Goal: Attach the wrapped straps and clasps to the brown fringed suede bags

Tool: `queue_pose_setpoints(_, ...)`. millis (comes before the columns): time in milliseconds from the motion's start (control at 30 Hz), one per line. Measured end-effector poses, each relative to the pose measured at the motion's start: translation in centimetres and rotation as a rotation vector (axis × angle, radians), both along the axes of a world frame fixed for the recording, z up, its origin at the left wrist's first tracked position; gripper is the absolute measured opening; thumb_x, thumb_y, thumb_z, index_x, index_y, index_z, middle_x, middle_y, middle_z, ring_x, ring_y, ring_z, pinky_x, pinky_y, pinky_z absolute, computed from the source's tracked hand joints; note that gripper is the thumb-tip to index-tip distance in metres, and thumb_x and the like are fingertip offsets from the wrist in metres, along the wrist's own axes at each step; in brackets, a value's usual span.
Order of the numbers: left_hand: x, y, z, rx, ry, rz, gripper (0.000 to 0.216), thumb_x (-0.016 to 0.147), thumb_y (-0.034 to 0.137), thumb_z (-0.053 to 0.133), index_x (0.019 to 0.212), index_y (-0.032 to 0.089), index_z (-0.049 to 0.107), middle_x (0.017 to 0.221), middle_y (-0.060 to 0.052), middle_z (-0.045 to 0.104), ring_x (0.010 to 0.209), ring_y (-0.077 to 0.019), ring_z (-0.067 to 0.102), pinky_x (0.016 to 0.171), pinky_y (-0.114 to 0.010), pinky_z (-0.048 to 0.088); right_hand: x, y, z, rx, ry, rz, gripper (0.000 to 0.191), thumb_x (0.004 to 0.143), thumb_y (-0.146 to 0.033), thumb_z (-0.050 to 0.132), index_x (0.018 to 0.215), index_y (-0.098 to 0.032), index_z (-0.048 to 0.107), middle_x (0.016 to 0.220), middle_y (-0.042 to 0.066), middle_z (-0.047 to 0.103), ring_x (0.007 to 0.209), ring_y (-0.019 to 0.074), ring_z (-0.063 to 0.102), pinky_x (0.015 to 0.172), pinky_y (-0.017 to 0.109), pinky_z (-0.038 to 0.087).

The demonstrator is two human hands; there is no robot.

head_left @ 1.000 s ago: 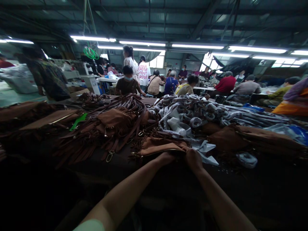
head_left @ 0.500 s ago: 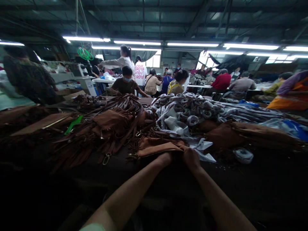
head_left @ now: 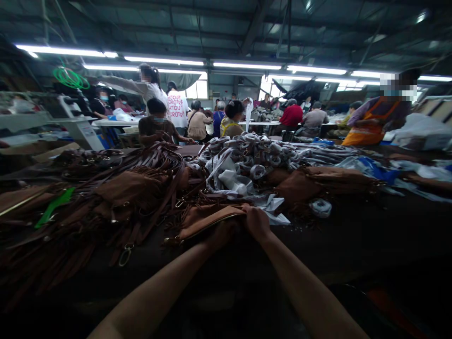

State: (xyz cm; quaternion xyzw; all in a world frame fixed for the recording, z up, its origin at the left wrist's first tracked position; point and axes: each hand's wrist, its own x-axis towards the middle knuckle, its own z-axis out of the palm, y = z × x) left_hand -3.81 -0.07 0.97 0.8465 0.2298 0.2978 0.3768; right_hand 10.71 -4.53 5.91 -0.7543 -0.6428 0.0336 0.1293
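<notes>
A brown leather bag (head_left: 208, 217) with a brass zipper along its edge lies in front of me at the middle of the table. My right hand (head_left: 257, 222) is closed on the bag's right end, with its fingers curled over the edge. Against the near side of the bag, below the zipper, is my left hand (head_left: 223, 234). Its fingers are hidden in shadow and behind the bag, so their grip does not show. Left of the bag lie brown straps with a metal clasp (head_left: 125, 254) and another fringed brown bag (head_left: 123, 186).
A heap of plastic-wrapped rolled straps (head_left: 247, 153) rises behind the bag. A loose wrapped roll (head_left: 320, 207) and more brown bags (head_left: 298, 187) lie to the right. A green brush-like tool (head_left: 54, 206) rests at the left. Several people sit or stand beyond the table.
The view has swung to the right, so the scene sits further left and a person in an orange apron shows more fully. My right hand still grips the bag's end.
</notes>
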Motion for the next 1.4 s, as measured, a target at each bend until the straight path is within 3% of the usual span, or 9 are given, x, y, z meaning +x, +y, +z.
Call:
queue_pose_setpoints(133, -0.8, 0.4, 0.3, 0.165, 0.062, -0.156, 0.020, 0.085, 0.024, 0.052, 0.077, 0.015, 0.068, 0.087, -0.007, 0.067, 0.083, -0.0186, 0.060, 0.080, -0.029, 0.047, -0.3, 0.6, 0.1, -0.027, 0.054, 0.112, 0.025, 0.086, -0.021, 0.046, 0.095, -0.021, 0.069, 0.098, 0.009, 0.070, 0.095, 0.0202, 0.064, 0.076, 0.025, 0.041)
queue_pose_setpoints(333, -0.6, 1.5, -1.2, -0.121, -0.006, -0.002, 0.008, 0.077, 0.020, 0.062, 0.077, 0.016, 0.068, 0.095, -0.004, 0.069, 0.092, -0.0194, 0.061, 0.086, -0.029, 0.047, 2.1, -1.9, 0.3, 0.052, 0.307, 0.298, 0.037, 0.076, -0.027, 0.061, 0.113, -0.025, 0.063, 0.109, 0.001, 0.068, 0.096, 0.0149, 0.063, 0.079, 0.020, 0.044)
queue_pose_setpoints(400, -0.5, 1.6, -1.7, -0.197, -0.007, 0.027, 0.007, 0.075, 0.020, 0.064, 0.079, 0.016, 0.068, 0.093, -0.004, 0.069, 0.090, -0.0197, 0.061, 0.084, -0.030, 0.048, 5.3, -3.5, -0.1, 0.199, 0.471, 0.186, 0.035, 0.079, -0.035, 0.057, 0.111, -0.023, 0.064, 0.105, 0.002, 0.069, 0.090, 0.0156, 0.064, 0.077, 0.023, 0.046)
queue_pose_setpoints(500, -0.3, 1.5, -1.9, -0.261, -0.024, 0.031, 0.009, 0.074, 0.020, 0.065, 0.080, 0.015, 0.067, 0.087, -0.004, 0.069, 0.086, -0.0192, 0.061, 0.081, -0.029, 0.048, 11.7, -5.9, -0.7, 0.340, 0.386, -0.223, 0.028, 0.079, -0.039, 0.054, 0.089, -0.019, 0.071, 0.091, 0.006, 0.072, 0.084, 0.0193, 0.065, 0.075, 0.027, 0.046)
queue_pose_setpoints(633, -0.2, 1.5, -1.8, -0.312, -0.047, 0.025, 0.010, 0.074, 0.021, 0.064, 0.082, 0.015, 0.066, 0.089, -0.003, 0.068, 0.087, -0.0189, 0.061, 0.081, -0.030, 0.048, 16.9, -7.8, -1.2, 0.117, 0.144, -0.404, 0.022, 0.074, -0.037, 0.057, 0.083, -0.024, 0.073, 0.084, 0.003, 0.072, 0.078, 0.0192, 0.066, 0.065, 0.025, 0.043)
queue_pose_setpoints(767, -0.2, 1.4, -1.8, -0.323, -0.048, 0.034, 0.009, 0.074, 0.020, 0.063, 0.082, 0.015, 0.066, 0.092, -0.004, 0.068, 0.089, -0.0192, 0.061, 0.084, -0.030, 0.048, 15.6, -7.3, -1.6, -0.108, 0.128, -0.311, 0.020, 0.070, -0.043, 0.063, 0.075, -0.027, 0.073, 0.077, 0.001, 0.072, 0.074, 0.0173, 0.066, 0.060, 0.023, 0.040)
queue_pose_setpoints(1033, -0.2, 1.3, -1.8, -0.286, -0.040, 0.059, 0.007, 0.074, 0.018, 0.062, 0.080, 0.016, 0.066, 0.092, -0.004, 0.069, 0.089, -0.0186, 0.061, 0.085, -0.030, 0.048, 13.6, -5.3, -1.5, -0.163, -0.034, -0.402, 0.027, 0.076, -0.041, 0.055, 0.077, -0.022, 0.074, 0.083, 0.009, 0.072, 0.081, 0.0223, 0.066, 0.060, 0.027, 0.040)
queue_pose_setpoints(1233, -0.1, 1.4, -2.2, -0.301, -0.062, 0.043, 0.010, 0.076, 0.020, 0.061, 0.084, 0.016, 0.065, 0.093, -0.004, 0.068, 0.089, -0.0188, 0.061, 0.084, -0.030, 0.049, 14.2, -8.4, 0.0, -0.120, -0.065, -0.418, 0.020, 0.073, -0.035, 0.056, 0.070, -0.024, 0.072, 0.075, 0.006, 0.071, 0.073, 0.0201, 0.066, 0.058, 0.026, 0.038)
queue_pose_setpoints(1400, -0.1, 1.5, -2.5, -0.309, -0.050, 0.022, 0.012, 0.076, 0.017, 0.060, 0.086, 0.016, 0.066, 0.096, -0.005, 0.068, 0.092, -0.0198, 0.061, 0.086, -0.031, 0.048, 14.0, -12.3, 0.9, 0.024, -0.219, -0.433, 0.023, 0.079, -0.026, 0.052, 0.094, -0.023, 0.069, 0.085, 0.006, 0.070, 0.073, 0.0181, 0.065, 0.059, 0.026, 0.040)
